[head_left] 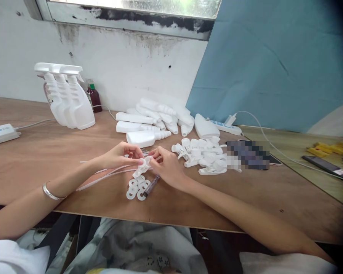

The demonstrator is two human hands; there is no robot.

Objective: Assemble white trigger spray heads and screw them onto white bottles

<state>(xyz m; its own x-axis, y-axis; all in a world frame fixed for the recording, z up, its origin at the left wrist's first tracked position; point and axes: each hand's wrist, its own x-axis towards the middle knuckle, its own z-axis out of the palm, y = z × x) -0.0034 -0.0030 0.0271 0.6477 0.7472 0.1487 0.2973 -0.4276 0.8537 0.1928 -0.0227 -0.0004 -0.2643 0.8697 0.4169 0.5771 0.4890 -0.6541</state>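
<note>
Over the table, my left hand (126, 155) and my right hand (168, 167) meet at a white trigger sprayer head (141, 169). Fingers of both hands pinch it from either side; the small part at the right fingertips is too hidden to make out. Just below lies a cluster of white ring gaskets (133, 188). A slim, clear and dark pen-like item (151, 186) rests against them, under my right hand. Thin white dip tubes (103, 178) stretch out beneath my left wrist and hand.
Several white sprayer heads (200, 154) are piled to the right, beside a blurred-out phone-like object (250, 154). Behind lie white bottles (141, 137). Assembled spray bottles (81, 108) stand at back left near a brown bottle (95, 99). Power strips (2, 134) sit at both sides.
</note>
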